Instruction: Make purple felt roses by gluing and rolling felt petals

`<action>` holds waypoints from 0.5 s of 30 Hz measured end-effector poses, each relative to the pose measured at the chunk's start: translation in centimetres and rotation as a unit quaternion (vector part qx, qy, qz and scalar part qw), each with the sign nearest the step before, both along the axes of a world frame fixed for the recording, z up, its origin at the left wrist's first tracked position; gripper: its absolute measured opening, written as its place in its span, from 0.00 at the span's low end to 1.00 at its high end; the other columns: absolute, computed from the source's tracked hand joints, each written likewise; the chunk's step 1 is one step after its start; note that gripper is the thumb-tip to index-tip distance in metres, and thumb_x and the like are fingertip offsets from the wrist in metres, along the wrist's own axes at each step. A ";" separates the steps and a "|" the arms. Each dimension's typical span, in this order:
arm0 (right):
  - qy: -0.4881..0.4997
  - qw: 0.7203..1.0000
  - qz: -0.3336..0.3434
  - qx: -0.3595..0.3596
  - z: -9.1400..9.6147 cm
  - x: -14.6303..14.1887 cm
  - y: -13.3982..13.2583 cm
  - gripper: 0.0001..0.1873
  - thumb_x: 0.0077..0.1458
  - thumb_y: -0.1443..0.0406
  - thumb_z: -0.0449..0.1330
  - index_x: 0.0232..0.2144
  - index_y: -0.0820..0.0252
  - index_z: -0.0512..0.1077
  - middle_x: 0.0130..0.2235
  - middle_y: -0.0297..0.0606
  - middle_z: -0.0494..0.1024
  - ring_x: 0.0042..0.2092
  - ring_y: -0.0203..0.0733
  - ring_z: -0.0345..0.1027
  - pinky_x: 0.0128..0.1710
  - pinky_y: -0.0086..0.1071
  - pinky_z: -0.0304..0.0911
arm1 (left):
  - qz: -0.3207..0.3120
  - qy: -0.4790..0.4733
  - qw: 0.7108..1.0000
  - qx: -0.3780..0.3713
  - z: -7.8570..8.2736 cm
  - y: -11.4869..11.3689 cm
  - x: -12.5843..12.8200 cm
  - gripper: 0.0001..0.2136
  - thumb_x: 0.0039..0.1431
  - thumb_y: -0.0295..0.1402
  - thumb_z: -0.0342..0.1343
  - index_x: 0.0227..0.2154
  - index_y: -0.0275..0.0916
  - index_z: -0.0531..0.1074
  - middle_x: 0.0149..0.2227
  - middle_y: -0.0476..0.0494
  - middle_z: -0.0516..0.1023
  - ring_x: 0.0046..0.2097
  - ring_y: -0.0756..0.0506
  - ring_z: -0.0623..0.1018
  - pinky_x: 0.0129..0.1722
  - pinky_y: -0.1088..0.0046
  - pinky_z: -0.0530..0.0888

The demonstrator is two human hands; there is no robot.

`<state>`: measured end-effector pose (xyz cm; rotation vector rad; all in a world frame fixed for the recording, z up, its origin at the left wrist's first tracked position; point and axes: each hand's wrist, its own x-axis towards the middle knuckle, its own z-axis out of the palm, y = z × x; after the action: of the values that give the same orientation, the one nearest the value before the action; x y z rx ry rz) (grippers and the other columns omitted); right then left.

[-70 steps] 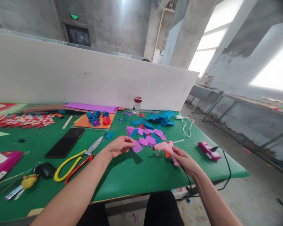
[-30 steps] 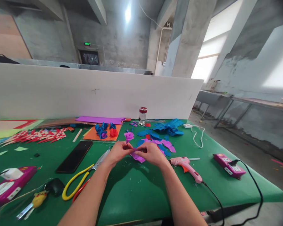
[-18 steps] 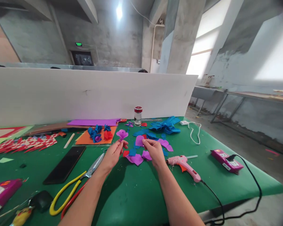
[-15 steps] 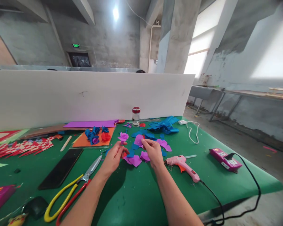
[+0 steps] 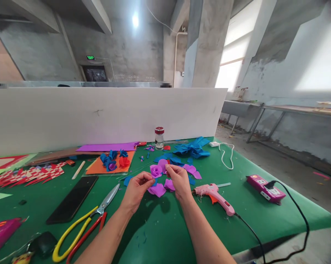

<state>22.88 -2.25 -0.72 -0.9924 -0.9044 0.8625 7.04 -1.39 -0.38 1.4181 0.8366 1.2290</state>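
A green desk (image 5: 165,229) fills the lower frame, and a white panel (image 5: 110,119) stands along its far edge across the middle. Yellow-and-red scissors (image 5: 101,209) lie at lower left, beside a dark phone (image 5: 72,200). An orange sheet (image 5: 95,168) left of centre carries small blue and red paper flowers (image 5: 124,161). Crumpled blue paper (image 5: 194,147) sits right of centre, below the panel. The pink glue gun (image 5: 209,189) lies on its side right of centre, just beside the person's right wrist. The left hand (image 5: 135,190), near the middle of the frame, pinches the underside of a purple flower (image 5: 155,171) between thumb and fingers. The right hand (image 5: 179,182) faces it, thumb and fingers closed together on the edge of a purple petal (image 5: 162,165). Flower and petal overlap in view; whether they touch, one cannot tell. Behind them stands a red-lidded jar (image 5: 159,141). Loose purple petals (image 5: 157,190) lie below, between the hands.
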 end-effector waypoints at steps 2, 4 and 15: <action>0.006 1.000 -0.008 0.007 0.0 -0.2 -0.2 0.18 0.46 0.53 0.63 0.19 0.63 0.74 0.19 0.30 0.64 0.25 0.33 0.53 0.26 0.28 0.50 | 0.018 -0.011 1.000 0.006 0.2 0.0 0.1 0.13 0.40 0.36 0.69 0.20 0.36 0.71 0.24 0.51 0.71 0.28 0.52 0.69 0.29 0.78 0.67; 0.013 1.000 -0.020 0.014 0.1 -0.4 -0.3 0.18 0.47 0.53 0.63 0.20 0.63 0.74 0.19 0.30 0.64 0.25 0.33 0.53 0.26 0.28 0.50 | 0.031 -0.021 0.999 0.003 0.4 -0.1 0.1 0.12 0.38 0.35 0.70 0.19 0.36 0.71 0.23 0.52 0.71 0.27 0.52 0.68 0.28 0.78 0.67; 0.005 0.998 -0.048 0.034 0.0 -0.8 -0.6 0.20 0.48 0.51 0.62 0.20 0.63 0.74 0.20 0.30 0.63 0.25 0.33 0.53 0.25 0.28 0.50 | 0.043 -0.067 0.995 -0.061 0.7 -0.4 0.1 0.15 0.31 0.34 0.73 0.17 0.35 0.71 0.20 0.53 0.72 0.25 0.53 0.69 0.27 0.80 0.67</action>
<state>22.09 -2.83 -0.70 -0.9647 -0.8655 0.7501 7.12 -1.79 0.29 1.2002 0.8724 1.3009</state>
